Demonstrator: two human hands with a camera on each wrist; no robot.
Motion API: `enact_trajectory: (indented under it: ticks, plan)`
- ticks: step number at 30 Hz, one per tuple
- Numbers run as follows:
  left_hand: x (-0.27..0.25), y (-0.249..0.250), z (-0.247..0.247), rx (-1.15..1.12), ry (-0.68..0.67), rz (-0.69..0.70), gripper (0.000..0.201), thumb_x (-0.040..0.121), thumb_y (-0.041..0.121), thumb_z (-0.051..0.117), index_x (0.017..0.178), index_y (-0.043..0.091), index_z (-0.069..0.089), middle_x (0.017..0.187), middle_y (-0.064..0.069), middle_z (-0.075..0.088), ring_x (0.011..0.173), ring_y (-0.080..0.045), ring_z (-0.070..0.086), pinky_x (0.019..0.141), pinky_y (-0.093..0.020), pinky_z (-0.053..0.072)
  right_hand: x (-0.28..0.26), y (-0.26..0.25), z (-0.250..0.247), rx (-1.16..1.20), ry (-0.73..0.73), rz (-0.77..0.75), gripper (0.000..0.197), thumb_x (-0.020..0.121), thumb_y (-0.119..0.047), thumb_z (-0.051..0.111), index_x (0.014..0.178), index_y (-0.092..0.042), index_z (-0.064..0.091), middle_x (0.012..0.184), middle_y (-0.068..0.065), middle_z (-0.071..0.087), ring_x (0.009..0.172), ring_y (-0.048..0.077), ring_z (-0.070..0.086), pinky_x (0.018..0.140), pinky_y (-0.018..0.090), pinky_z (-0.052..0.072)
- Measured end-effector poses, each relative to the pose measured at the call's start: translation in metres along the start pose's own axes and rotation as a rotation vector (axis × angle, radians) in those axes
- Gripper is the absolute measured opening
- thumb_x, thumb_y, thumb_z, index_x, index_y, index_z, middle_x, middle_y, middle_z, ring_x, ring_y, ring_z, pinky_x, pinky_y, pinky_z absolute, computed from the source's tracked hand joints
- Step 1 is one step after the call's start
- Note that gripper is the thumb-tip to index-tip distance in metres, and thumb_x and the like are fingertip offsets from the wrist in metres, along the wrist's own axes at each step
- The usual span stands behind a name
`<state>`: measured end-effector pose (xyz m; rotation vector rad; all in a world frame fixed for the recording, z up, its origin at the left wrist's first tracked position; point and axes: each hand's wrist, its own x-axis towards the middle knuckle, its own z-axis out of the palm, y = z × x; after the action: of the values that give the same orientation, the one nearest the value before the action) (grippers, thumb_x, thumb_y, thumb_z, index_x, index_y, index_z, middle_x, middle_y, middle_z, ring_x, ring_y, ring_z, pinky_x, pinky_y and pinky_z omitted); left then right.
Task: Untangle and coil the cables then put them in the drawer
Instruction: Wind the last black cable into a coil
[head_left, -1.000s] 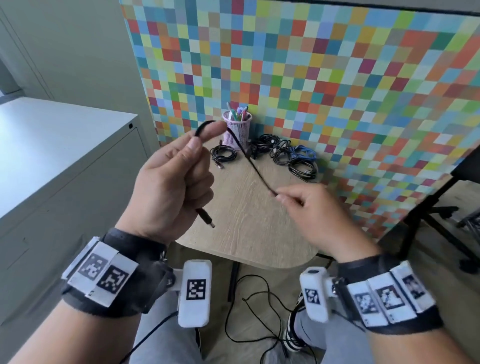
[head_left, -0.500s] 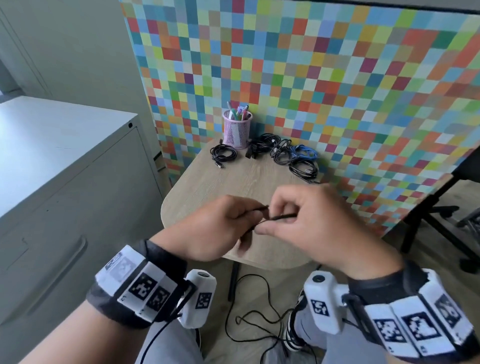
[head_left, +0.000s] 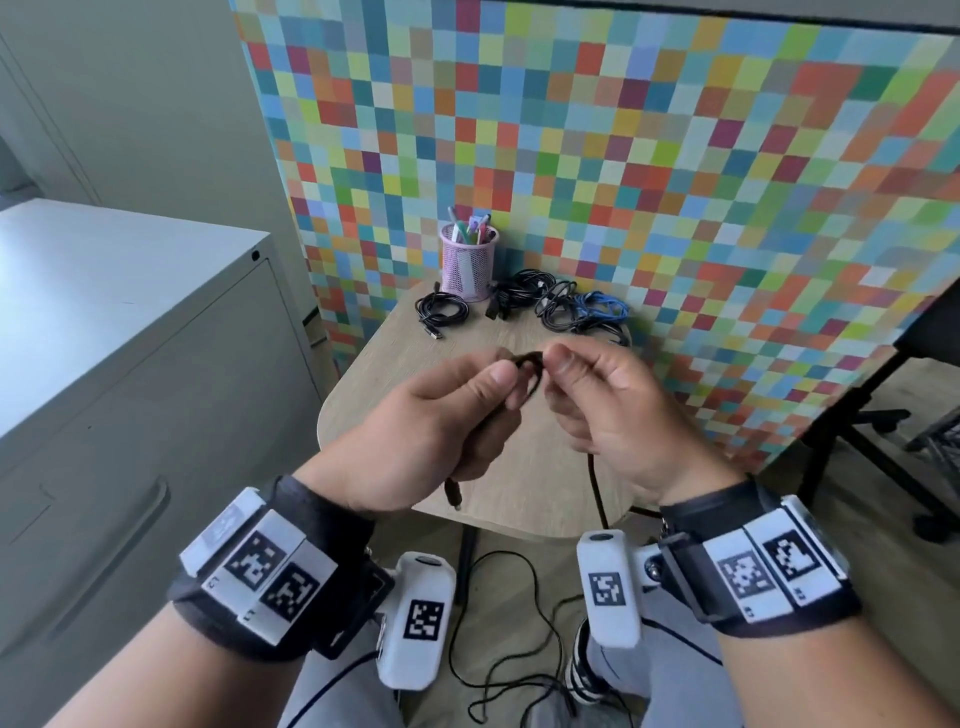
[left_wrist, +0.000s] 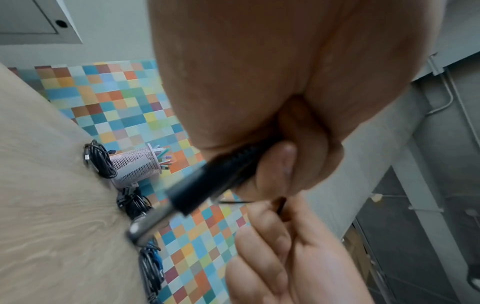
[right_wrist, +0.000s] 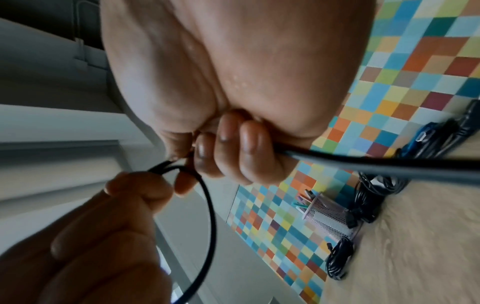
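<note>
Coiling one black cable (head_left: 527, 364) above the table (head_left: 519, 483), both hands are pinching its loop: left hand (head_left: 441, 415), right hand (head_left: 608, 410) (tangled cables (head_left: 561, 306) waiting at twelve o'clock). Next, probably another wrap.

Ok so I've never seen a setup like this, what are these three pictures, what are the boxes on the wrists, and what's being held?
No robot here: a person wears three cameras. The wide picture comes from the head; the other two from small white cameras strapped under each wrist, looking along the palms. The left hand and right hand both pinch one black cable, forming a loop; its plug hangs below the left hand. On the wooden table behind stand a pink mesh pen cup, one coiled black cable and a tangled cable pile.
</note>
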<state>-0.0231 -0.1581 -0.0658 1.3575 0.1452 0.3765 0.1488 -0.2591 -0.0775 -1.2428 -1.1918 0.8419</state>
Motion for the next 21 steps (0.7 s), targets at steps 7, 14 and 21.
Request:
enact_trajectory:
  ticks: [7,14,21]
  plan:
    - [-0.003,0.023,-0.009,-0.234,0.139,0.213,0.026,0.104,0.029,0.037,0.083,0.017,0.047,0.054,0.009,0.027,0.042,-0.008,0.012,0.042,-0.021,0.009,0.003,0.015,-0.012,-0.355,0.271,0.002,0.024,0.106,-0.015,0.055,0.119,-0.012,0.074,0.056,-0.027,0.056,0.055,-0.007,0.054,0.054,0.007,0.037]
    - [0.015,0.017,0.004,0.064,0.340,0.299,0.026,0.114,0.018,0.026,0.098,0.007,0.043,0.088,-0.017,0.076,0.088,-0.032,0.076,0.084,-0.042,0.062,-0.010,0.020,0.042,-1.069,-0.165,0.159,0.027,0.109,-0.039,0.042,0.103,-0.026,0.064,0.075,-0.005,0.062,0.074,0.021,0.059,0.059,0.035,0.036]
    - [0.010,0.009,-0.005,0.982,0.037,-0.074,0.025,0.111,0.022,0.040,0.089,0.012,0.048,0.065,-0.001,0.065,0.053,-0.013,0.058,0.057,-0.033,0.045,-0.012,-0.027,0.023,-0.830,-0.028,0.013,0.017,0.082,-0.033,0.084,0.071,-0.025,0.074,0.055,-0.015,0.059,0.055,0.004,0.054,0.056,0.020,0.035]
